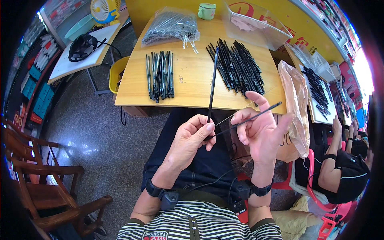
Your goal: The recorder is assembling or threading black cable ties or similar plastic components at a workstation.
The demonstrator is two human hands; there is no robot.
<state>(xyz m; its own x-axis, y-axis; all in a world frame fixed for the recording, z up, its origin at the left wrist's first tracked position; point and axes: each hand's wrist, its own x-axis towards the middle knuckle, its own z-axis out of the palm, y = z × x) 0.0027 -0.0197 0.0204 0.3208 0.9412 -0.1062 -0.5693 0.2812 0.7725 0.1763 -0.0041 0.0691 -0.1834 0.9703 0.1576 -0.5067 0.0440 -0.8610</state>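
My left hand (192, 138) pinches a thin black rod (213, 82) that stands nearly upright over the table edge. A second thin black rod (256, 116) slants from the same fingertips toward the right. Its far part crosses in front of my right hand (258, 134), whose fingers are spread with the palm up. A fine yellowish strand (232, 116) runs from my left fingertips to the right fingers; whether it is thread or elastic, I cannot tell. Beyond my hands, a large pile of black rods (240, 68) and a smaller bundle of dark, shiny rods (161, 76) lie on the table.
The wooden table (188, 90) bears a clear bag of dark pieces (172, 27), a green cup (207, 11) and a clear plastic bin (256, 26). A brown bag (294, 104) hangs at its right edge. People sit at the right. Wooden chairs (48, 180) stand left.
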